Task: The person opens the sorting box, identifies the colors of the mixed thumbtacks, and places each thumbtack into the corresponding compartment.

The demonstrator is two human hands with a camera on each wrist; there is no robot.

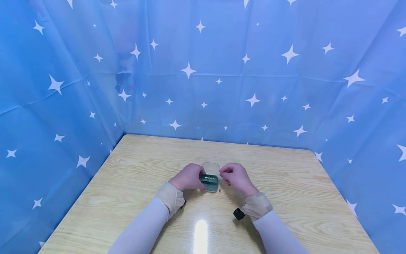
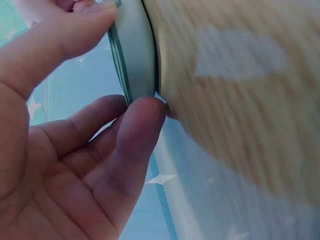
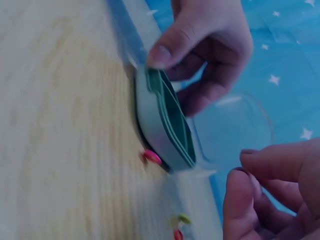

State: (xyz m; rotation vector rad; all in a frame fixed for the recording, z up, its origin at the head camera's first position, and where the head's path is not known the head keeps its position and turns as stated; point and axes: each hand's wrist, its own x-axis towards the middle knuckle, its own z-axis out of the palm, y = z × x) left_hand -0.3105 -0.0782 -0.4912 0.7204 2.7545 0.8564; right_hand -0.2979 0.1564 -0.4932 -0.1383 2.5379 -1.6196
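In the head view, both forearms come in from the bottom edge in white sleeves with beige cuffs, converging over a wood-grain table. The left hand is bent around the left side of a green pill case, gripping it with thumb on the near side and fingers toward the far side. The case sits on the table between the hands, its clear lid swung open at the far side and its divided compartments facing up. The right hand is at the lid's right edge, thumb and fingertips drawn together. A small pink piece lies just beside the case's near right corner, and a second small piece shows below the right hand.

The left wrist view looks along the left palm: the case is seen side-on, clasped between the thumb at the top and the fingers below. Its pale outer wall and green rim show here.

The right wrist view shows the left thumb pressing the rim. The right thumb and fingertip nearly meet beside the lid; I cannot tell whether something tiny is pinched between them. Only this view brings out yellow-green and red on the second piece, though blurred.
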